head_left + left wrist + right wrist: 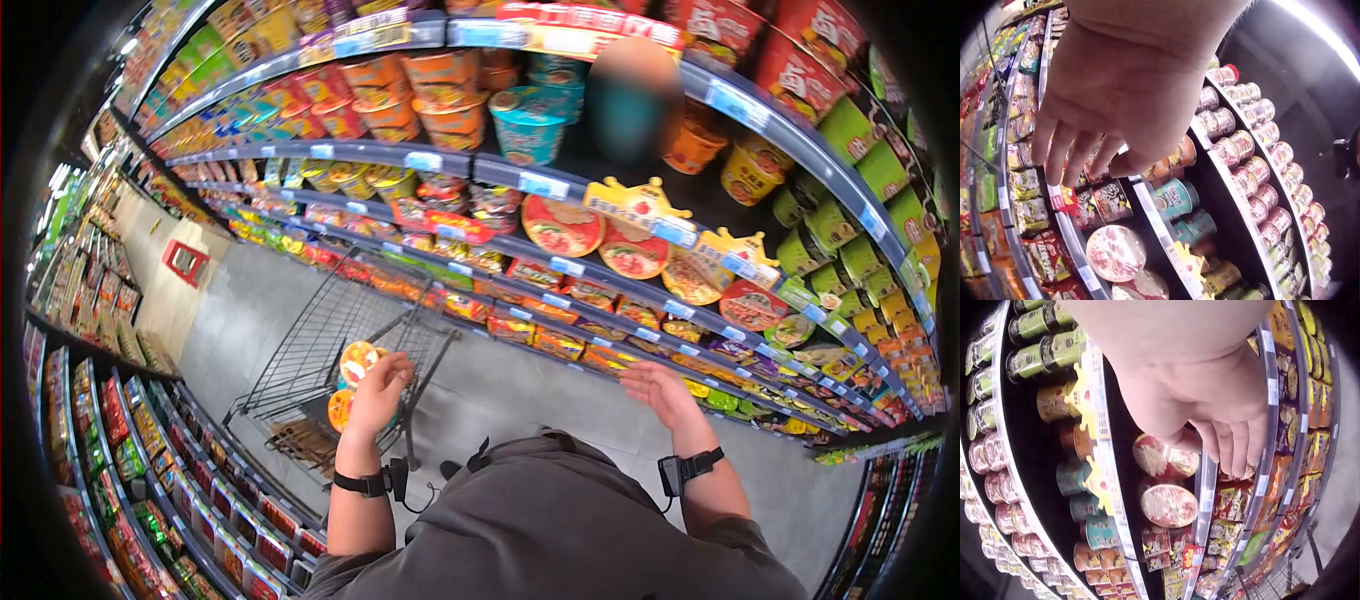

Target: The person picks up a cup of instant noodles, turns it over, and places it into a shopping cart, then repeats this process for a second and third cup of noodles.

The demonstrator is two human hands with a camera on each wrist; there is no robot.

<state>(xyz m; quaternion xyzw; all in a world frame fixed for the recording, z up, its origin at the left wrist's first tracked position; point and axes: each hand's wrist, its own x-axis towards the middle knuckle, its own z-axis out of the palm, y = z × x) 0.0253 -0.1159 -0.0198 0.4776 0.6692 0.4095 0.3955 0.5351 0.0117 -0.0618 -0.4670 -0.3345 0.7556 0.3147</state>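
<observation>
In the head view my left hand [378, 395] is held out over the near side of a wire shopping cart [300, 345], its fingers loosely bent. Nothing shows in its grasp; in the left wrist view the same hand [1129, 94] has its fingers pointing down, the shelves behind it. Two orange-lidded noodle cups [341, 408] lie in the cart, partly hidden by that hand. My right hand [662, 392] reaches forward in front of the lower shelves, fingers extended and holding nothing. Bowl noodles with round red-and-white lids [563, 224] sit on the shelf beyond it.
A long curved shelf unit of instant noodles stands ahead, with teal cups [530, 125], orange cups [455, 120] and bagged noodles [555, 342] on the lower rows. More racks [150, 470] line the left side. A red-and-white floor sign [184, 262] stands down the aisle.
</observation>
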